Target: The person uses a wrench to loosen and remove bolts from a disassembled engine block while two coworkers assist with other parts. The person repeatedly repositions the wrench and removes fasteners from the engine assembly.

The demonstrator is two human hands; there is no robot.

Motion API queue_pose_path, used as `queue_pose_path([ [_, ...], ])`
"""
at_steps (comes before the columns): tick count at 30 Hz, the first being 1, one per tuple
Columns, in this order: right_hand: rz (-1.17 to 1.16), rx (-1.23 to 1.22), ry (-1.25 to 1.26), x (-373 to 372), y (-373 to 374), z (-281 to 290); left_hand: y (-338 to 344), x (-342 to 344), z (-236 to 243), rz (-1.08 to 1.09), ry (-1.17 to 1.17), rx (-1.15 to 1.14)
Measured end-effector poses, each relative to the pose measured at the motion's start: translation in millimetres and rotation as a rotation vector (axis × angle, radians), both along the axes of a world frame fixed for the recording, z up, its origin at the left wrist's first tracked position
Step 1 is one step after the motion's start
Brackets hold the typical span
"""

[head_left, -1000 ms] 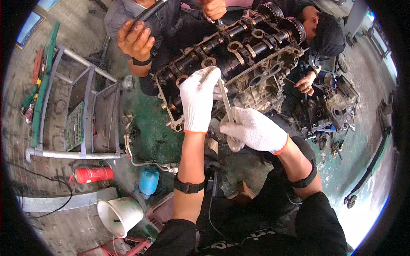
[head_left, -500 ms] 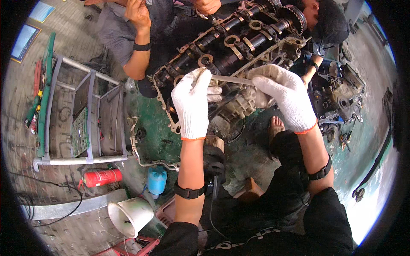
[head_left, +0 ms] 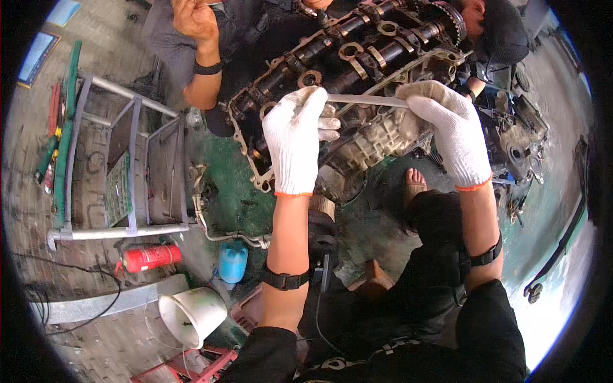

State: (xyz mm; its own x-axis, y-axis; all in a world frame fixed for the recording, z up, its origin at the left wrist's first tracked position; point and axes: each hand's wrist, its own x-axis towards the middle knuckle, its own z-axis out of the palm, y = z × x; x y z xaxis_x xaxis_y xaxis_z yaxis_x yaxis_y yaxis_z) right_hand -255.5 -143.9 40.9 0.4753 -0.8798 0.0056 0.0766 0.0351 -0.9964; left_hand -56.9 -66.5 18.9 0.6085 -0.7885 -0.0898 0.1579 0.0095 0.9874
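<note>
A thin, flat, pale grey strip (head_left: 367, 99) runs level between my two white-gloved hands, above an engine cylinder head (head_left: 377, 54) with its camshafts exposed. My left hand (head_left: 297, 131) pinches the strip's left end between thumb and forefinger, with the other fingers curled below. Around its right end, the fingers of my right hand (head_left: 444, 121) are closed, and that end is hidden by the glove. I cannot make out the strip's material. The engine's pale, ribbed metal casing (head_left: 383, 137) lies just below the strip.
Two other people work close by: a raised bare hand (head_left: 196, 22) at the upper left, a dark cap (head_left: 503, 32) at the upper right. To the left stand a metal rack (head_left: 134, 231), a red extinguisher (head_left: 150, 258), a blue jug (head_left: 232, 262) and a white bucket (head_left: 207, 313). Engine parts (head_left: 517, 147) lie right.
Both my hands have shifted right and slightly up in the picture, and drawn further apart. More of the strip shows between them. The view has shifted slightly.
</note>
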Motion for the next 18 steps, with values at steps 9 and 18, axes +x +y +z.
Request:
queue_pose_path([
  [9, 0.329, 0.224, 0.127, 8.6, 29.0, -2.1, -0.6, 4.1, -0.9, -0.008, 0.003, -0.038],
  [18, 0.363, 0.214, 0.100, 44.6, 91.4, -16.7, -2.2, 4.9, -8.0, 0.047, -0.167, -0.045],
])
